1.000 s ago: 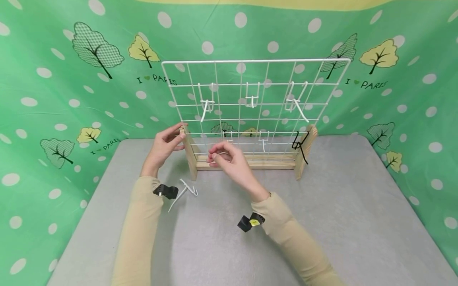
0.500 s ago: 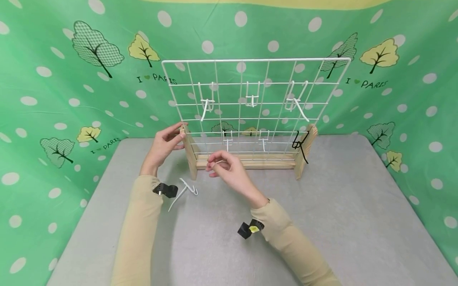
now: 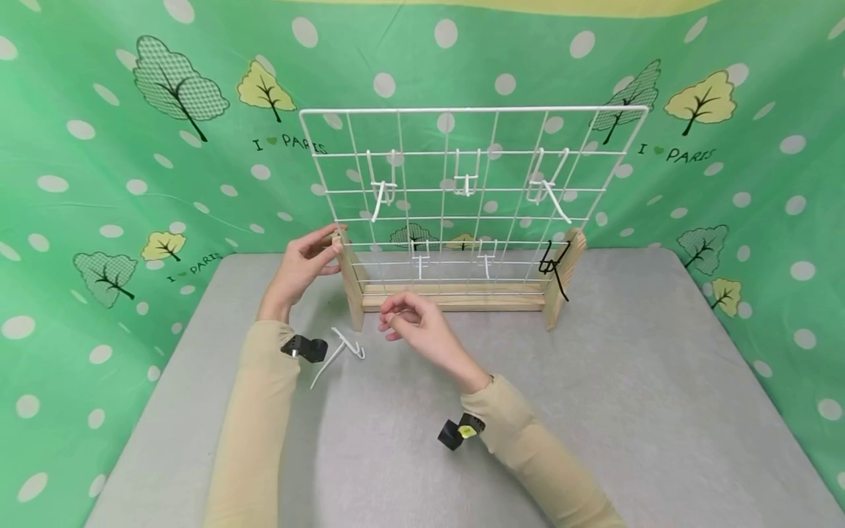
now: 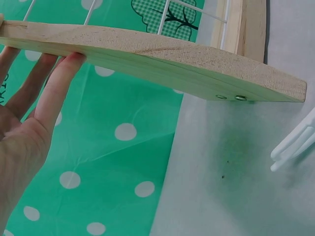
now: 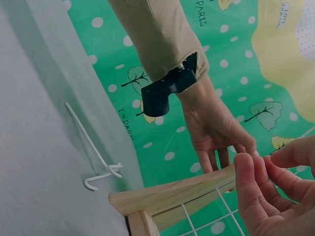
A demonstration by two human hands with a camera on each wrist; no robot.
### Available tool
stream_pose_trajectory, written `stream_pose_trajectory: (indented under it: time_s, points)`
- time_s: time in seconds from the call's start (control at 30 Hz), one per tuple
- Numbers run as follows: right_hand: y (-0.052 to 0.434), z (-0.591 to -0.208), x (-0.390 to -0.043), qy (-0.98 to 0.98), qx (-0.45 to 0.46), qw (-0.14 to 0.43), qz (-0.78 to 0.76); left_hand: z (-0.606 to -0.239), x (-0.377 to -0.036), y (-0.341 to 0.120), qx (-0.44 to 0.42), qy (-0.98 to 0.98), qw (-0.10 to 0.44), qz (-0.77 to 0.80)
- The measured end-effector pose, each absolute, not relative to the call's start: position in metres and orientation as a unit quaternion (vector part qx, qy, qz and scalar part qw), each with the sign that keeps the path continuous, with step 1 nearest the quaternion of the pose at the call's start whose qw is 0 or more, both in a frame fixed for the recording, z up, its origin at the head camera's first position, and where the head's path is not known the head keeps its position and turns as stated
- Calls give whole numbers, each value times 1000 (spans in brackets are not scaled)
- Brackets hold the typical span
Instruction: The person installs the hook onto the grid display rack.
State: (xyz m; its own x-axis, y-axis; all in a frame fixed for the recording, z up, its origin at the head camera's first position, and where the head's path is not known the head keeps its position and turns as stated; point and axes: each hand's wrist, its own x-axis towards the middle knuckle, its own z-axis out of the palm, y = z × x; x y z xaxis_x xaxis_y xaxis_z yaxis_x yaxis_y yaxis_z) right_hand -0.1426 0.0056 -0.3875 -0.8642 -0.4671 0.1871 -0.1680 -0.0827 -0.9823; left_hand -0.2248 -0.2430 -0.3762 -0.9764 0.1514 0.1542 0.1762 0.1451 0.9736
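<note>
A white wire grid rack (image 3: 472,110) stands upright between two wooden side posts. My left hand (image 3: 298,270) grips the upper part of the left post (image 3: 354,297), thumb in front; in the left wrist view its fingers touch the outer face of the wood. In front of the rack's lower left, my right hand (image 3: 419,323) hovers with loosely bent fingers and nothing visible between them. A white hook (image 3: 345,343) lies on the table by the left post's foot; in the right wrist view this hook (image 5: 88,135) is apart from both hands.
Several white hooks hang on the grid, such as the upper right hook (image 3: 553,199). A black hook (image 3: 558,279) hangs near the right post (image 3: 568,282). A green dotted cloth (image 3: 726,176) surrounds the grey table (image 3: 660,381).
My right hand has drawn down and back from the lower grid, uncovering a white hook hanging there. The left hand stays on the post.
</note>
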Motion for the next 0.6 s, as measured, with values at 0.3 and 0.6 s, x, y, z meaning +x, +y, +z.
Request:
stream_pose_trajectory:
  time_s: [0.3, 0.6]
  points:
    - [4, -405, -135, 669, -231, 126, -695, -375, -227, -245, -109, -755, -7, -647]
    - [-1, -423, -125, 681, -220, 161, -679, -371, -228, -248, -105, -752, -24, -650]
